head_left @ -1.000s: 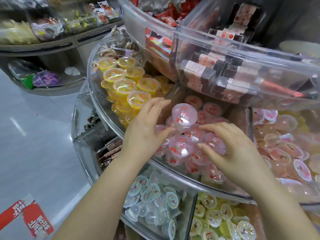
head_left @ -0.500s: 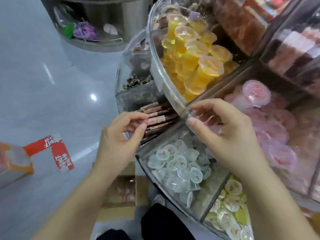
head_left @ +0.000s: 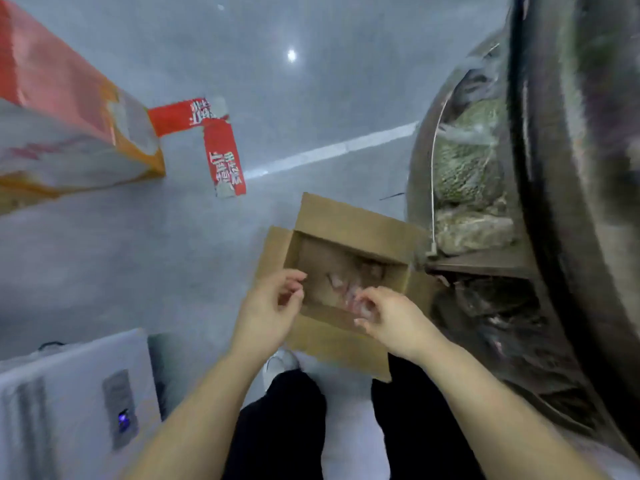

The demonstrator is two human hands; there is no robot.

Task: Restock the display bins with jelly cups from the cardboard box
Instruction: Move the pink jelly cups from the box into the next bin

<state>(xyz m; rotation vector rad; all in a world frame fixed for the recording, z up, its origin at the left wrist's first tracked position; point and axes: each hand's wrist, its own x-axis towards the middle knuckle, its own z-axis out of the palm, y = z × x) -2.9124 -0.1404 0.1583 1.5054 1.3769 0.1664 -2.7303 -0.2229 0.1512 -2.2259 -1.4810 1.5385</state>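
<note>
An open cardboard box (head_left: 349,220) stands on the grey floor in front of my feet. Inside it lie a few pink jelly cups (head_left: 341,284), blurred by motion. My left hand (head_left: 273,306) hovers over the box's near left corner, fingers loosely curled and holding nothing. Above the near right part of the box is my right hand (head_left: 388,317), its curled fingertips just over the cups, with nothing plainly in its grip. The round display stand (head_left: 540,168) rises at the right; its jelly bins are out of view.
A lower clear bin (head_left: 464,168) of greenish packets sits beside the box. A large red and orange carton (head_left: 62,126) lies at the left, red floor tape (head_left: 221,150) beyond it. A white device (head_left: 69,393) stands at lower left. My dark trouser legs (head_left: 280,427) are below.
My view has swung down from the display bins to the floor. Both hands left the pink jelly bin and dropped to the cardboard box, holding nothing.
</note>
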